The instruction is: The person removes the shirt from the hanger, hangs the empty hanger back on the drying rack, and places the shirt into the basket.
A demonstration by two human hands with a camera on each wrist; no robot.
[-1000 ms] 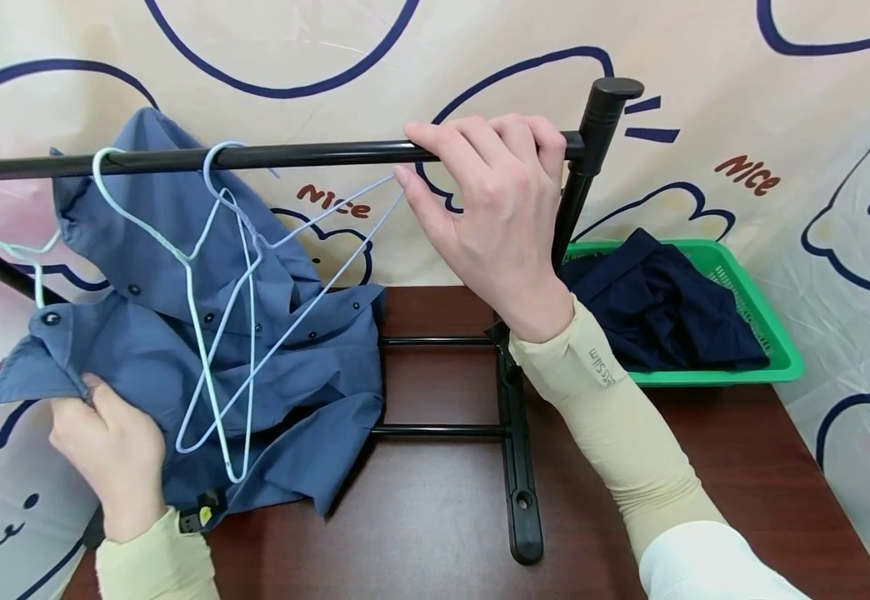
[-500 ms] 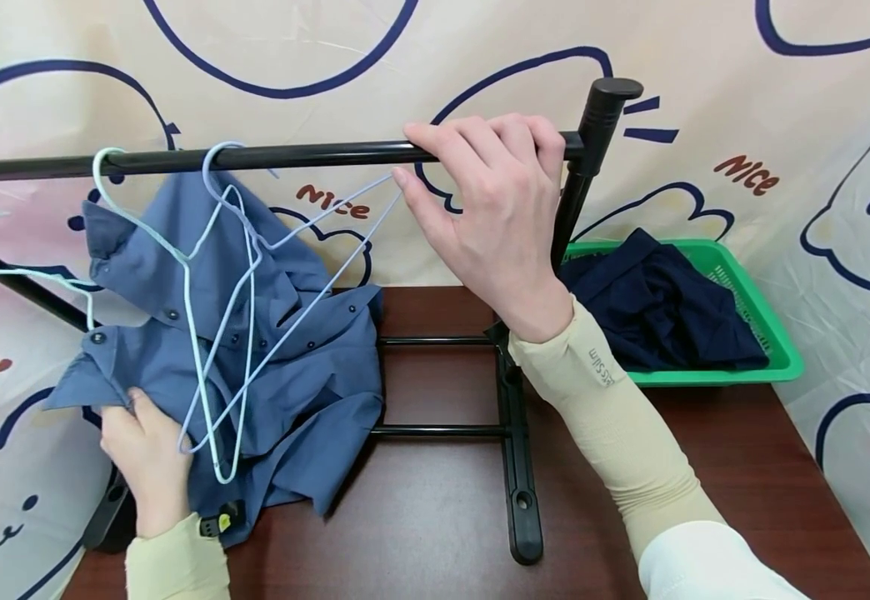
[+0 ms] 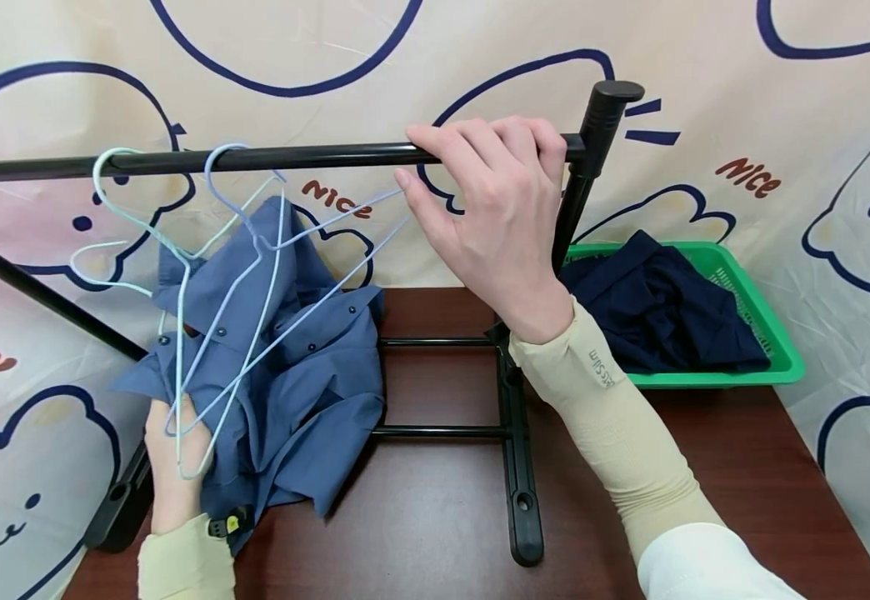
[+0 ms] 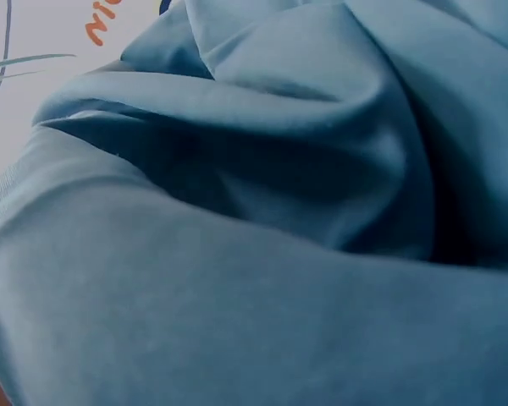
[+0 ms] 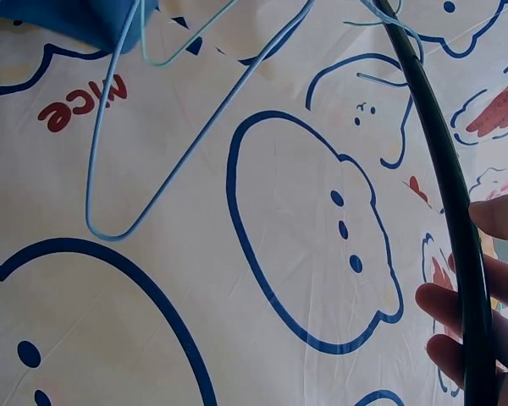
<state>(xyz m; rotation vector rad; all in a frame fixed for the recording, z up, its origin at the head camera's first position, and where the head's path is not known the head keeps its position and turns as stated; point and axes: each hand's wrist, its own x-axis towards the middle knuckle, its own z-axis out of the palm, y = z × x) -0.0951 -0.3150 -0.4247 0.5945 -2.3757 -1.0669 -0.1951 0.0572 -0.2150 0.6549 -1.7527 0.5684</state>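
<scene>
A slate-blue shirt with small dark buttons (image 3: 315, 392) hangs bunched below the black rail (image 3: 330, 155). My left hand (image 3: 163, 467) grips its left edge, the fingertips hidden by cloth. In the left wrist view, folds of the shirt (image 4: 195, 304) fill nearly everything. Out of the shirt's upper left pokes the hook of a mint hanger (image 3: 116, 284). On the rail, another mint hanger (image 3: 179, 367) and a pale blue hanger (image 3: 234, 292) hang in front of the shirt. My right hand (image 3: 491, 196) grips the rail near its right end, fingers curled round it.
Right of the rack, a green basket (image 3: 787, 367) with dark navy cloth (image 3: 667, 308) stands on the brown table (image 3: 435, 508). The rack's black foot (image 3: 521, 492) and thin crossbars (image 3: 442, 431) stand on the table. A printed curtain (image 3: 315, 50) forms the backdrop.
My left hand has moved right, and the shirt's upper left part has swung right and down with the mint hook. The two hangers on the rail have shifted. My right hand has stayed put.
</scene>
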